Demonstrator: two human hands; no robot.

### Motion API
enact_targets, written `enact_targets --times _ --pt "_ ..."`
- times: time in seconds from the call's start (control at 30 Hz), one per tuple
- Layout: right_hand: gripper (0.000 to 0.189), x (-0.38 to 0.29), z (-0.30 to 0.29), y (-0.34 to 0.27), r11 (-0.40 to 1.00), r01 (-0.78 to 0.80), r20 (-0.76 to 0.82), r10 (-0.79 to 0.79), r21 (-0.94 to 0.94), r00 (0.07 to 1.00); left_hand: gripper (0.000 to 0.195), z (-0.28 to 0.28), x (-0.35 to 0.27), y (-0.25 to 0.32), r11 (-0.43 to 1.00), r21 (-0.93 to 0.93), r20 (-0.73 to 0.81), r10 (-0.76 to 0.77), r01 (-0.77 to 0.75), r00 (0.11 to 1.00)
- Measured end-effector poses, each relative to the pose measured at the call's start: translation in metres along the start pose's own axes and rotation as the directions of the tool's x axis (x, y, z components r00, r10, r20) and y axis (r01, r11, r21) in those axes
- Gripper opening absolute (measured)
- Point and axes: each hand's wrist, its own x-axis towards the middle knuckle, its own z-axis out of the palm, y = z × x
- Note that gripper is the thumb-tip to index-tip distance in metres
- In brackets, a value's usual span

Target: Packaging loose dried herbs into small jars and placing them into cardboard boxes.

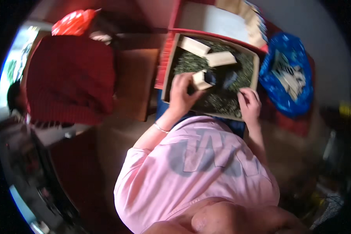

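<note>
On my lap rests a shallow cardboard box (255, 73) with loose dried green leaves (190, 63), possibly tea. My left hand (181, 93) grips a small cream carton (199, 80) over the box, its dark opening facing right. Two more cream cartons, one at the far left (194, 46) and one near the middle (221, 59), lie on the leaves. Over the box's front right edge, my right hand (250, 103) has its thumb and fingertips close together. Blur hides whether anything is pinched there. A dark bluish object (230, 79) lies between my hands.
Right of the box is a blue plastic bag (305, 96) with pale pieces inside. Behind stands a red-edged open box (193, 16) with a pale interior. To the left, a dark red knitted garment (70, 76) covers a chair beside a brown wooden surface (136, 83). An orange-red plastic bag (73, 22) lies beyond.
</note>
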Motion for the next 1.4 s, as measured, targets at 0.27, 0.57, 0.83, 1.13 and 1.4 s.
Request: enact_targets --times 0.27,0.57,0.83,1.13,1.4 --pt "0.013 0.017 -0.011 -0.005 0.986 0.053 0.103 -0.036 -0.161 0.994 0.067 -0.001 0.001 0.009 1.000 -0.020 0.070 -0.015 0.017 0.997" --pt "0.014 0.019 0.029 0.011 0.944 0.167 0.307 -0.075 -0.285 0.949 0.068 -0.001 -0.004 0.006 1.000 0.012 0.090 0.007 -0.009 0.996" --pt "0.014 0.033 0.009 -0.014 0.978 0.064 -0.001 -0.066 -0.198 0.998 0.068 -0.003 -0.001 0.005 1.000 0.001 0.112 0.024 -0.024 0.993" --pt "0.013 0.042 0.021 0.000 0.977 0.053 -0.019 -0.058 -0.204 0.998 0.067 -0.001 -0.002 0.005 1.000 -0.007 0.117 0.027 -0.027 0.993" --pt "0.018 0.039 0.034 0.010 0.999 -0.036 -0.012 0.036 -0.034 0.999 0.068 0.000 -0.003 0.004 0.999 0.015 0.118 0.034 -0.036 0.992"
